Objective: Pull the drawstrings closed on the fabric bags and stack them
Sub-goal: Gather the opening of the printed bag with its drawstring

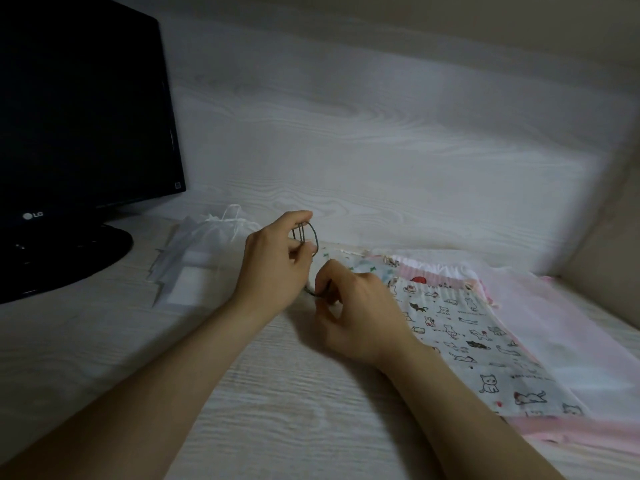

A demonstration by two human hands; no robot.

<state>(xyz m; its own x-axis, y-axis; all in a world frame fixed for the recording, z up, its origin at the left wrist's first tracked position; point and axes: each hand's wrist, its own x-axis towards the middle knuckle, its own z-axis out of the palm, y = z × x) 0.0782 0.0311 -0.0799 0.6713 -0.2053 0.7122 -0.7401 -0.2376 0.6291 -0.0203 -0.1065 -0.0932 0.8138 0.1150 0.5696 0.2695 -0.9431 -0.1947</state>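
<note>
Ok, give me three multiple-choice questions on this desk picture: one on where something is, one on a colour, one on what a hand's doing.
1. The white bag lies: A) beside the monitor; B) atop it; C) behind it.
2. The cord is: A) white; B) dark; C) pink.
3. The right hand: A) lies flat; B) grips the monitor; C) pinches the cord.
Answers: 1 A, it sits just right of the monitor; 2 B, dark loops show at the left hand; 3 C, its fingers close on the cord.
</note>
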